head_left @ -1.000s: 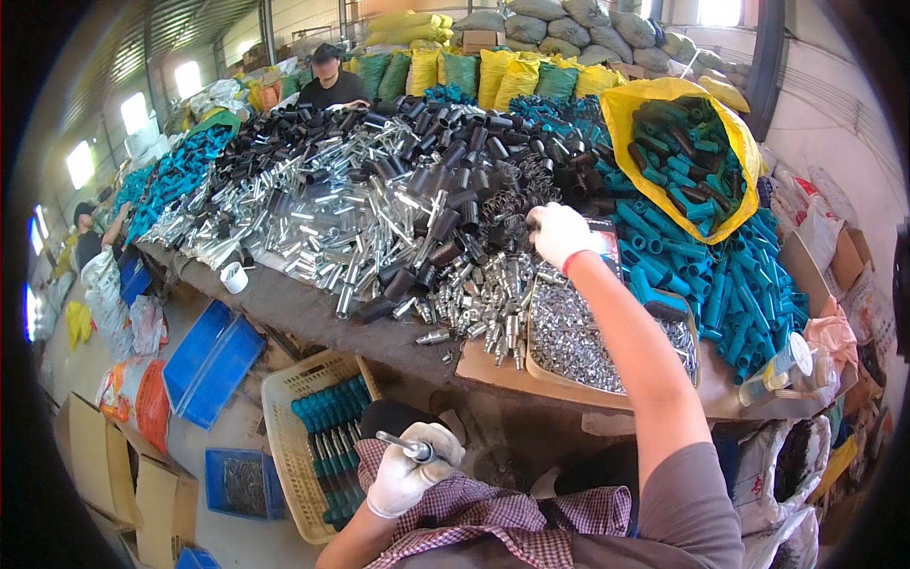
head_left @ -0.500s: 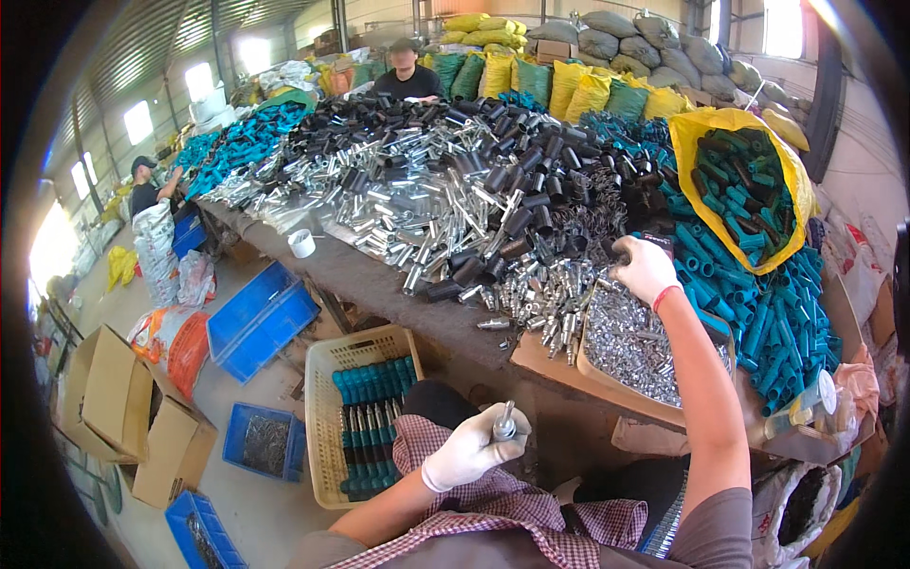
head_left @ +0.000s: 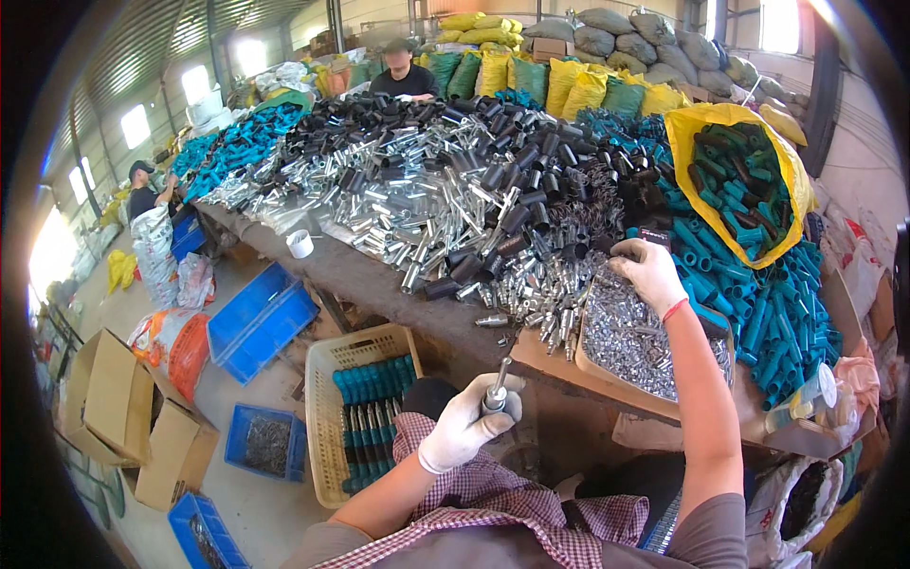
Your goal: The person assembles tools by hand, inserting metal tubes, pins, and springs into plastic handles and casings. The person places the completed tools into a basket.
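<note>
My left hand (head_left: 469, 431), in a white glove, is closed around a metal fitting (head_left: 495, 394) with a thin shaft. The shaft points up and slightly away, in front of my checked apron. My right hand (head_left: 651, 275), also gloved, is at the far edge of a shallow tray (head_left: 580, 358) heaped with small silvery metal pieces (head_left: 630, 332). Its fingers are bent and drawn together; whatever they pinch is hidden. Beside that tray, shiny metal fittings (head_left: 540, 299) lie in a loose pile on the table.
Black sleeves and metal rods cover the table (head_left: 379, 294). Teal tubes (head_left: 758, 332) and a yellow sack (head_left: 804, 204) lie right. A cream basket (head_left: 327, 446) holds teal-handled pieces. Blue crates (head_left: 270, 318) and cardboard boxes (head_left: 118, 398) stand left. Two people work across the table.
My left hand has shifted slightly left and turned, so the fitting's shaft now shows upright. My right hand has barely moved at the tray's far edge.
</note>
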The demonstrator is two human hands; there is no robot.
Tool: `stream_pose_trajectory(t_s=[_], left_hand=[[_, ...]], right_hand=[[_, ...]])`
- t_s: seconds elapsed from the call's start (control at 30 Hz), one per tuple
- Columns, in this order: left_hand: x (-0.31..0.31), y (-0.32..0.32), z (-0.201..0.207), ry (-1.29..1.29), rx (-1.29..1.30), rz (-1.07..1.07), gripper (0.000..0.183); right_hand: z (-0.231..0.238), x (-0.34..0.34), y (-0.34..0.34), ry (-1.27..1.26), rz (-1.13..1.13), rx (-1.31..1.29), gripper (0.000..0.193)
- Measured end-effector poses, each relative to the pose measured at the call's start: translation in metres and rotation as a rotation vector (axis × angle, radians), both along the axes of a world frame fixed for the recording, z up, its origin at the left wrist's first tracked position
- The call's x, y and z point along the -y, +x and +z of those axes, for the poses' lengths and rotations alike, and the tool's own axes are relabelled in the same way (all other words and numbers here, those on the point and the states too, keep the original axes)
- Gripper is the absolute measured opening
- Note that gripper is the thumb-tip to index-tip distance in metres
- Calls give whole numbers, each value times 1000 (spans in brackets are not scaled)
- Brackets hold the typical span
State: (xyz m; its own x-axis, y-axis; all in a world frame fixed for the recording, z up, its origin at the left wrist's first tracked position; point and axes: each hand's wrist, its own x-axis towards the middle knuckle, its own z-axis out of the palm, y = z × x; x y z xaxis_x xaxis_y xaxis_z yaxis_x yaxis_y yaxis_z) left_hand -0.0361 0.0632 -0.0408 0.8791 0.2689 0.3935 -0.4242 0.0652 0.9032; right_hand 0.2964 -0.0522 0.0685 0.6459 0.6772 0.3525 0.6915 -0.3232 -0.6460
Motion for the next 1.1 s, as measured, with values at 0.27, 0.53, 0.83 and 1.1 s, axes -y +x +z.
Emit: stream_pose_trajectory(t_s=[0.27, 0.53, 0.83, 1.1], left_hand=[[-12, 11, 28, 93, 13, -5, 94], [-22, 13, 54, 26, 17, -30, 100], [-29, 58, 44, 284, -207, 273, 31], [-39, 148, 67, 770, -203, 416, 63]], right_hand=[[-5, 13, -5, 93, 57, -356, 30], [-6, 22, -23, 136, 79, -499, 31], [-28, 26, -26, 382, 128, -658, 33], [-39, 17, -27, 505, 107, -846, 37]])
